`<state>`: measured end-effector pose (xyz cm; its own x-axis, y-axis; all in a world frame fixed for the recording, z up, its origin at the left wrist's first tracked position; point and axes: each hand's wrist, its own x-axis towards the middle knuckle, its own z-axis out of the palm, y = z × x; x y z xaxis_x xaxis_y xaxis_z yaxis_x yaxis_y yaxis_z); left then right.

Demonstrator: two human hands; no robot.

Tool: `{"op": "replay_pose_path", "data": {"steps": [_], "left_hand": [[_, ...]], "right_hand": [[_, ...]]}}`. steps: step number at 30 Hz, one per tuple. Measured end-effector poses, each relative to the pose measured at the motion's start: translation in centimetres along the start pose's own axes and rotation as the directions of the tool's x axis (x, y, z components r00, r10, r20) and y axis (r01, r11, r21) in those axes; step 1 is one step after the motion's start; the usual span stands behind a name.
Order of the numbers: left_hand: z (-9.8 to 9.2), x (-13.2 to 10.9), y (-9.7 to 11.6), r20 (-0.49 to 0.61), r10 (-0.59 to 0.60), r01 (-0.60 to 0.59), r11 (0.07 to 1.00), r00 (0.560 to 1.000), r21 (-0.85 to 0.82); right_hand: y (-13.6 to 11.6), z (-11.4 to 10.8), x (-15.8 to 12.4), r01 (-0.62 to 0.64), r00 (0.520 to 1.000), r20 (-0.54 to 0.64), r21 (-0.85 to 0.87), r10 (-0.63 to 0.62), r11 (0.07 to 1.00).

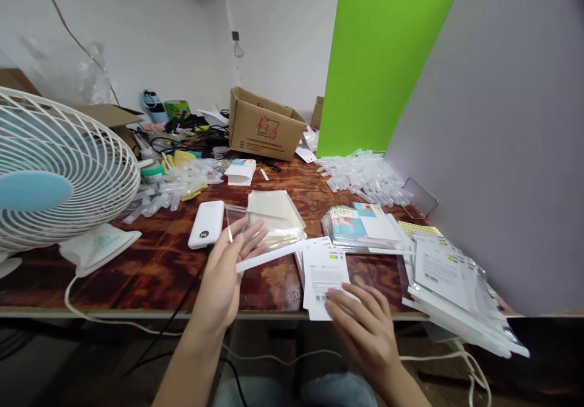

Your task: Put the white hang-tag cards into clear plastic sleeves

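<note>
Two bare hands in the single head view, both just above the front edge of a reddish-brown varnished wooden table (150, 273). Left hand (223, 279): raised, fingers slightly curled, gripping a clear plastic sleeve (235, 224) with a long white card strip (269, 256) along its lower edge. Far end of the sleeve hard to make out, the thin film almost vanishing against the table. Right hand (365, 328): open, palm down, fingers spread on a loose stack of white barcode-printed cards (323, 282), with the print too small to read.

Just beyond the left hand, a white rectangular power bank (206, 224), with a black cable (182, 291) running down over the table edge. Past the sleeve, a pile of cream cards in clear sleeves (274, 215), partly hidden behind the left fingers. Farther right, a stack of teal-and-white printed cards in clear sleeves (360, 227), then a heap of white cards in clear sleeves (447, 279) overhanging the table edge, partly behind a tall grey board (497, 121).

At the back, a mound of small translucent plastic tubes (365, 176), an open brown cardboard box (264, 124) and a bright green board (383, 60), its top cut off by the frame. At far left, a white-and-blue electric fan (59, 163), cut off by the frame edge.
</note>
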<state>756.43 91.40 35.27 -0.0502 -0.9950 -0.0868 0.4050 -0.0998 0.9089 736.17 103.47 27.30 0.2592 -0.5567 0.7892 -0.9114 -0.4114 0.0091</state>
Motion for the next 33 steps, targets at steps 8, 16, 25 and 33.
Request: {"op": "replay_pose_path", "data": {"steps": [8,16,25,33], "left_hand": [[-0.2,-0.2,0.3,-0.06,-0.066,0.063,0.997,0.996,-0.044],[0.9,-2.4,0.0,0.143,-0.154,0.166,0.983,0.978,-0.076],[1.8,-4.6,-0.2,0.23,-0.247,0.272,0.959,0.941,-0.084],[1.7,-4.7,-0.4,0.174,-0.254,0.275,0.956,0.951,-0.107]], "right_hand": [[-0.9,0.6,-1.3,-0.439,0.88,-0.041,0.311,0.474,0.843],[-2.7,-2.5,1.2,-0.061,0.952,-0.283,0.191,0.114,0.98],[-3.0,-4.1,2.9,0.208,0.978,-0.008,0.073,-0.208,0.975],[-3.8,-3.4,2.7,0.167,0.986,-0.024,0.045,-0.166,0.985]]}}
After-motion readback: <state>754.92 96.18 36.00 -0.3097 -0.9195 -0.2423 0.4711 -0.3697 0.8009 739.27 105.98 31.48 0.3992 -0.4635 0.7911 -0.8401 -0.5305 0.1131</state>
